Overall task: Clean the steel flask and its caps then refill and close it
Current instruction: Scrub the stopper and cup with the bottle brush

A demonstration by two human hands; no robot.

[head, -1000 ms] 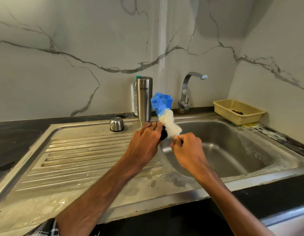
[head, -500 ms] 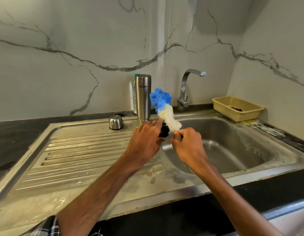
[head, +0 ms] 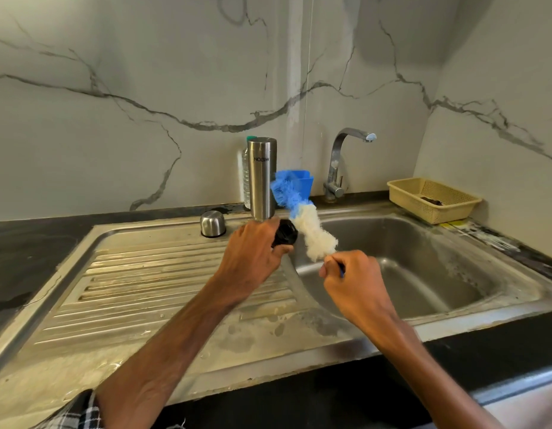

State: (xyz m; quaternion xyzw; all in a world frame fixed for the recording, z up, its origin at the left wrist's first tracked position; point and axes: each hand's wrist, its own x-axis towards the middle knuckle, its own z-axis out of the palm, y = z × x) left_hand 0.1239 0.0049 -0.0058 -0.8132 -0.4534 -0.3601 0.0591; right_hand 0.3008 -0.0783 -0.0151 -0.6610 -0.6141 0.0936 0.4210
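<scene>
L hand [head: 256, 247] grips black cap [head: 285, 233], R hand [head: 353, 281] fist-grips brush [head: 315, 238]; best to rotate cap w/ bristles pressed in, over sink [head: 439, 274].

A steel sink unit [head: 144, 289] is set into a dark counter [head: 27, 249]. A steel flask [head: 262, 181] and a domed steel cap [head: 212, 223] are stood at the drainboard's back edge; a plastic bottle [head: 245, 181] is placed just behind the flask; a yellow basket [head: 432, 199] is kept on the counter, far right

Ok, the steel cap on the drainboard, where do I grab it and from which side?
Pinch the steel cap round its straight lower wall, coming from above. It sits dome-up on the drainboard, so the rounded top would likely slip, and the steel flask stands close to its right.
</scene>
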